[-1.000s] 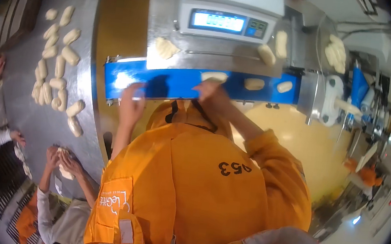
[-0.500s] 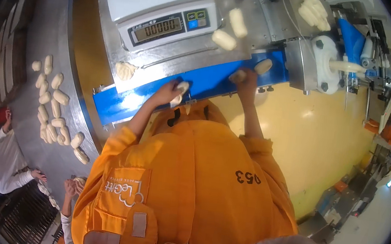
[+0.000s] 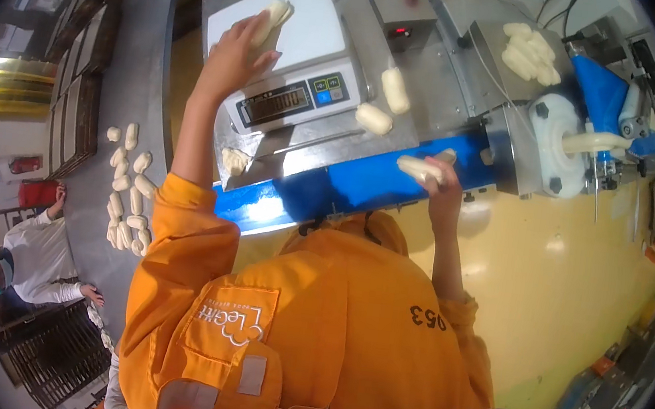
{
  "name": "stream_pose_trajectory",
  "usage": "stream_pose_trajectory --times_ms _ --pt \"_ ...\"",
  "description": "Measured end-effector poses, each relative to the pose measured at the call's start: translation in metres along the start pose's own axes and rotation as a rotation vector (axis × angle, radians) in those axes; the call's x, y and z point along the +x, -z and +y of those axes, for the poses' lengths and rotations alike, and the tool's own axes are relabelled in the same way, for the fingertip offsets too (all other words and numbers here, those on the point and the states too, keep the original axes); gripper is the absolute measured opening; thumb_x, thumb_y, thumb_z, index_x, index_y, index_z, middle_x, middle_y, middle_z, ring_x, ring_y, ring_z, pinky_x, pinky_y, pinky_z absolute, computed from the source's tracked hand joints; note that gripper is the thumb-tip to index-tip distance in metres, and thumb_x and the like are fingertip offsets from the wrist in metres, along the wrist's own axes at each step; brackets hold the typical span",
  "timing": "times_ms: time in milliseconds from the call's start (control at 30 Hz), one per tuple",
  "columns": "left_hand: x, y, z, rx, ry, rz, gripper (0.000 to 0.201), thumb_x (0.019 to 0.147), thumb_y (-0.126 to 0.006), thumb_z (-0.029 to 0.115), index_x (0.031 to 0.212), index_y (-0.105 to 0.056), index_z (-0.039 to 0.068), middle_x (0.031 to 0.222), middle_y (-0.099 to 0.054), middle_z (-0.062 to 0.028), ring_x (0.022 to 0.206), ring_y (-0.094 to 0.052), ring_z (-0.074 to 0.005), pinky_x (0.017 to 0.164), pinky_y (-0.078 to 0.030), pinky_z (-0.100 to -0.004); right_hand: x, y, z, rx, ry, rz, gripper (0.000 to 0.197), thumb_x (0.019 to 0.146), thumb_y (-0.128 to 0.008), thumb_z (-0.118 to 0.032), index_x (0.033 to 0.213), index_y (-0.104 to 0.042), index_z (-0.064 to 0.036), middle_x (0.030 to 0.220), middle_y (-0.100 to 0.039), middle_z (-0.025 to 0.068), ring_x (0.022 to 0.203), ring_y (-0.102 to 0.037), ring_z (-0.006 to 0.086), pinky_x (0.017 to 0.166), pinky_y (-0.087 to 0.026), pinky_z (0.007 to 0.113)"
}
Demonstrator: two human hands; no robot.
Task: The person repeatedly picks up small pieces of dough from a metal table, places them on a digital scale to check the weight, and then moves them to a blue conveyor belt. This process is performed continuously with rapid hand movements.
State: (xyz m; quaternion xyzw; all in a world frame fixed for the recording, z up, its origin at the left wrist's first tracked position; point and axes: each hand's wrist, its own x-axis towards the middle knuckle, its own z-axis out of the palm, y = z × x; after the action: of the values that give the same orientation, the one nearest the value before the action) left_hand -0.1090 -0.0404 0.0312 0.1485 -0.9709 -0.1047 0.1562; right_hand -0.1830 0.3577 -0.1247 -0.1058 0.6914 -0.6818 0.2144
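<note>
Dough piece rests on the white platform of the scale, where, following from a distance, I see the left hand reaching in from the near side; its fingers lie against the dough with the thumb spread apart, and I cannot tell whether they grip. Right of the scale and closer to the orange jacket, I have the right hand with fingers closed around a dough roll above the blue conveyor belt; a second lump shows by those fingers, held or merely behind them I cannot say. Just right of the scale, two pale rolls lie close together, while a ragged scrap of dough lies at its near side. Well to the scale's right, I make out a heap of rolls and a white-flanged machine, a thick strand of dough beside it. Left of the scale, more dough pieces lie on a steel table, with a co-worker in white farther left.
</note>
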Motion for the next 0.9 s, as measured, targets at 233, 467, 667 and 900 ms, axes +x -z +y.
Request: stream_pose_trajectory --times_ms 233,467,667,900 --pt "-0.066 0.073 -0.016 -0.283 0.169 0.426 0.038 0.093 -0.058 0.021 0.128 -0.055 0.008 0.131 -0.055 -0.0095 0.123 -0.049 -0.0242 0.102 -0.037 -0.0377 -0.022 0.011 -0.036 -0.011 0.24 -0.113 0.019 0.084 -0.061 -0.002 0.102 -0.061 -0.0008 0.102 -0.064 0.0111 0.091 -0.06 0.017 0.08 -0.047 0.028" --pt "-0.095 0.076 -0.011 -0.259 0.243 0.453 0.034 0.092 -0.059 0.024 0.122 -0.058 0.007 0.125 -0.057 -0.0088 0.119 -0.051 -0.0226 0.098 -0.04 -0.0382 0.024 -0.002 -0.133 -0.447 0.451 -0.099 0.022 0.083 -0.065 -0.004 0.105 -0.061 -0.0019 0.099 -0.065 0.0086 0.091 -0.062 0.0182 0.079 -0.05 0.029" --pt "-0.045 0.055 -0.033 -0.128 0.179 0.476 0.039 0.086 -0.065 0.028 0.12 -0.06 0.008 0.122 -0.059 -0.012 0.114 -0.056 -0.0266 0.097 -0.042 -0.0367 0.067 -0.018 -0.189 -0.436 0.601 -0.164 0.025 0.084 -0.064 -0.004 0.109 -0.062 -0.0005 0.106 -0.063 0.01 0.094 -0.061 0.018 0.081 -0.05 0.029" --pt "0.039 -0.033 -0.014 0.243 0.271 -0.014 0.046 0.087 -0.059 0.037 0.128 -0.052 0.016 0.118 -0.058 -0.0147 0.108 -0.059 -0.0317 0.084 -0.05 -0.0446 0.105 -0.12 -0.251 -0.348 0.844 -0.17 0.023 0.084 -0.064 -0.004 0.107 -0.062 0.0 0.111 -0.061 0.0111 0.105 -0.057 0.0195 0.091 -0.047 0.033"
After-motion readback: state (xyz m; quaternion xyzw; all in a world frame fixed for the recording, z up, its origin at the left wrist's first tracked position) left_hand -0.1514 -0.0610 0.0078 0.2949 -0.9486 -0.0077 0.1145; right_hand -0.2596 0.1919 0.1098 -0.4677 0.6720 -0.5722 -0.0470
